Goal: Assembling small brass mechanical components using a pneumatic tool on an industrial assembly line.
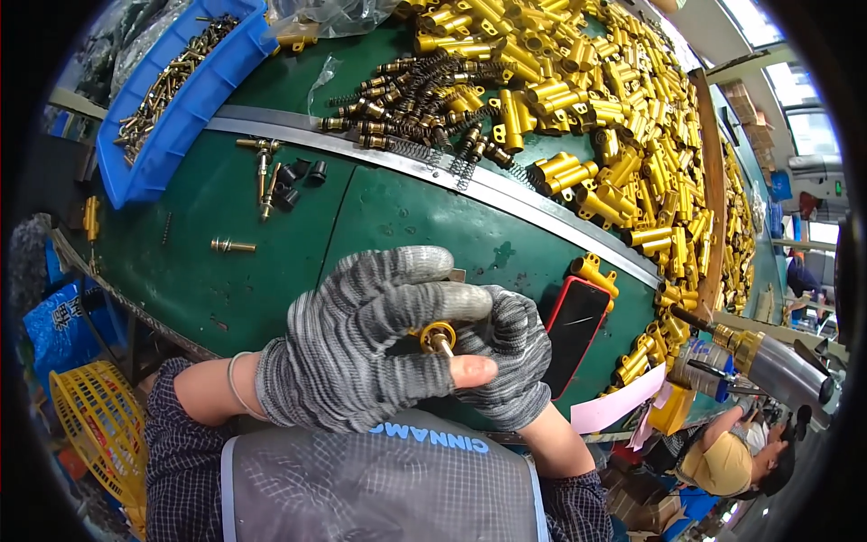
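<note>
In front of my body both hands meet in grey striped knit gloves. A gold metal cylinder (433,332) shows between them, its round open end facing me, with a silver pin (443,347) sticking out of it. My left hand (361,339) is closed over it, its bare thumb tip against the pin. My right hand (513,357) is curled round the cylinder from the right; its fingertips are mostly hidden. On the green table beyond lie a loose brass-ended pin (234,246), a few joined pins (265,176) and small black caps (293,179).
A metal strip (397,158) crosses the table; behind it lie spring-loaded cores (429,95) and heaped gold cylinders (623,135). A blue bin (167,117) of pins stands at left. A red-edged phone (578,325) and a power driver (768,361) are at right. A co-worker (736,456) sits beyond.
</note>
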Motion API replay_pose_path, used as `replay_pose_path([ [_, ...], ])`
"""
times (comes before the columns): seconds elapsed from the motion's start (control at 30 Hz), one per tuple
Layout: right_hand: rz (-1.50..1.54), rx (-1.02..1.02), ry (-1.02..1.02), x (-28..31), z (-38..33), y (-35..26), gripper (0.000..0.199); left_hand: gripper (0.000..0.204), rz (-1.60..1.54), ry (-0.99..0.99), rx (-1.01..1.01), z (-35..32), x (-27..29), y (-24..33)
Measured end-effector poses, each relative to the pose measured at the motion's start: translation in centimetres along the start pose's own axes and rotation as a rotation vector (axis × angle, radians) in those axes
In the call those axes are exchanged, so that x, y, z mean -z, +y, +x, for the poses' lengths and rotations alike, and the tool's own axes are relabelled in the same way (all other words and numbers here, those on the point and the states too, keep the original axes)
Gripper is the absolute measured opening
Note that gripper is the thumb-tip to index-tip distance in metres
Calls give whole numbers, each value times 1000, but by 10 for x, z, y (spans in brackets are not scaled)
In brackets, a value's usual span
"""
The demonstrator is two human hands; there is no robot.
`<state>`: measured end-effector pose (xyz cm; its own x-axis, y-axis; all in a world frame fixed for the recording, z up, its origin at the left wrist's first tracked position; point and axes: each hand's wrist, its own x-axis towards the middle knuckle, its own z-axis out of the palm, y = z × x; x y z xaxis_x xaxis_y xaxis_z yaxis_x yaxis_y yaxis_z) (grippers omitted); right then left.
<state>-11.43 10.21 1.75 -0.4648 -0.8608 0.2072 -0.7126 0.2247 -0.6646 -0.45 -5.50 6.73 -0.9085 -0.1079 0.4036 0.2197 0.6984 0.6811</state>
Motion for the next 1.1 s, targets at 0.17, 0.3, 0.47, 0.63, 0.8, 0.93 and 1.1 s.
replay_pose_path([
  [0.17, -190, 244, 25, 3, 6, 1, 21, 39, 31, -15, 77, -6, 0, -1],
  [0.3, -183, 262, 5, -1, 3, 4, 23, 39, 18, 19, 131, -15, 7, -10],
  [0.47, -172, 285, -30, 3, 2, 5, 29, 38, -20, 94, 130, -16, 6, -17],
  [0.63, -209, 276, -44, 3, 2, 2, 32, 31, -58, 106, -4, -18, 3, -23],
  [0.8, -191, 236, -37, 1, 4, -1, 34, 28, -88, 116, 107, -14, 6, -23],
  [0.93, -176, 141, -61, -1, -1, 6, 35, 22, -69, 146, 139, -18, 18, -46],
  [1.1, -170, 195, -27, 3, 1, 4, 17, 16, -238, 262, 399, -29, 16, -47],
])
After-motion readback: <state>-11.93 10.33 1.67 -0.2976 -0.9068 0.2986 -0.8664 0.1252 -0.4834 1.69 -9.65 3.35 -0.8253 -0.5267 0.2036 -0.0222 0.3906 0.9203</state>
